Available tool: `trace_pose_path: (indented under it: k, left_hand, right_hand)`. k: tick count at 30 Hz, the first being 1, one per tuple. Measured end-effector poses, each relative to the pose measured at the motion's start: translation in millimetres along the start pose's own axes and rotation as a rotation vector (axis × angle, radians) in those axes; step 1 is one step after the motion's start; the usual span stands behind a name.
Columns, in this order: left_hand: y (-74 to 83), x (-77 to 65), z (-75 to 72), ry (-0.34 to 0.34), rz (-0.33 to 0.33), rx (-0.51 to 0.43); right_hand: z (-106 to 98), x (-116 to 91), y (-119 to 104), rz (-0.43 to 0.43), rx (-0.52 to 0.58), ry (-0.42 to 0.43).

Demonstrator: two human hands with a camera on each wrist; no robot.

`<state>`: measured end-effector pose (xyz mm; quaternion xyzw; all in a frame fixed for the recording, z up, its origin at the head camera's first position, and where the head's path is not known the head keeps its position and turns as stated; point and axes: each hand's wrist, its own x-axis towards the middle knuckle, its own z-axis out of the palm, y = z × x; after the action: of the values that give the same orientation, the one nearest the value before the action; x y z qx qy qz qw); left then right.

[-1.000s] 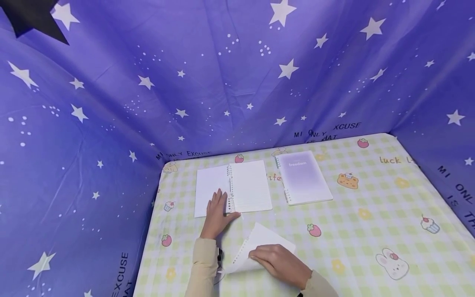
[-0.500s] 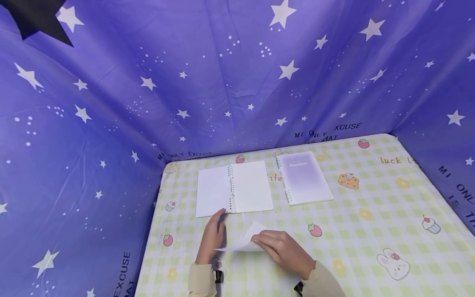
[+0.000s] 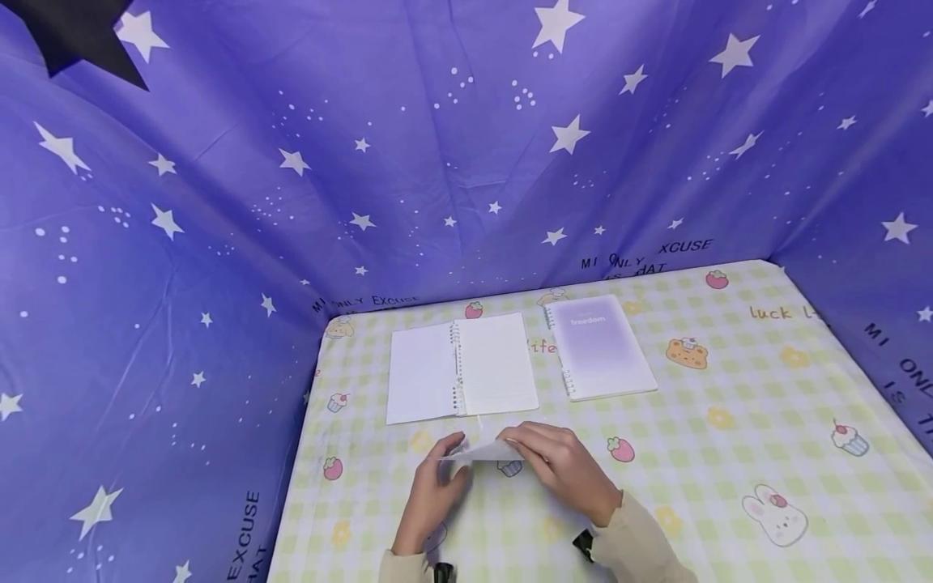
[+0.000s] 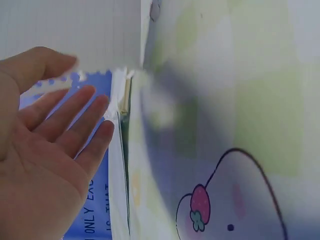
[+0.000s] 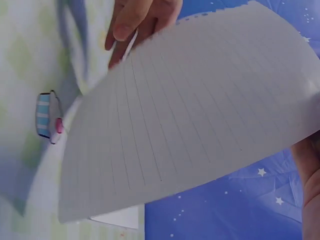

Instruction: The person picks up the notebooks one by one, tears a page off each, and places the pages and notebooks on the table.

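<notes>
My right hand [image 3: 564, 461] pinches a loose lined sheet of paper [image 5: 175, 110] by one side, holding it raised over the table. Punched holes run along the sheet's torn-looking edge. At that holed edge, my left hand [image 3: 430, 494] has its thumb and fingers spread apart; in the left wrist view the thumb lies on one side of the edge and the fingers on the other, without a pinch. Seen from the head, the sheet is nearly edge-on between both hands. Just beyond lies an open spiral notebook [image 3: 499, 364] with a blank lined page on its right.
A closed purple spiral notebook [image 3: 605, 356] marked "freedom" lies to the right of the open one. Both rest on a green-checked tablecloth [image 3: 678, 453] with cartoon prints. Blue star-patterned curtains [image 3: 437, 162] hang behind and at the sides.
My left hand has left the open notebook and come back to the sheet's holed edge. My right hand has lifted and tilted the sheet, moving slightly away from the body.
</notes>
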<state>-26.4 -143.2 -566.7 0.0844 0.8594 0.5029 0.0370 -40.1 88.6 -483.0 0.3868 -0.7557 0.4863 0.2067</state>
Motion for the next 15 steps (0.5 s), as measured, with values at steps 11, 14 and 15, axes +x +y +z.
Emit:
trace_pose_path:
  k: [11, 14, 15]
  left_hand:
    - [13.7, -14.7, 1.5, 0.083, -0.158, -0.131]
    - [16.2, -16.8, 1.8, 0.103, -0.193, -0.152]
    - [16.6, -17.3, 2.2, 0.108, -0.203, -0.153]
  right_hand:
    - [-3, 6, 2, 0.055, 0.011, 0.062]
    - [-3, 4, 4, 0.097, -0.008, 0.076]
    - [-3, 3, 4, 0.118, -0.010, 0.077]
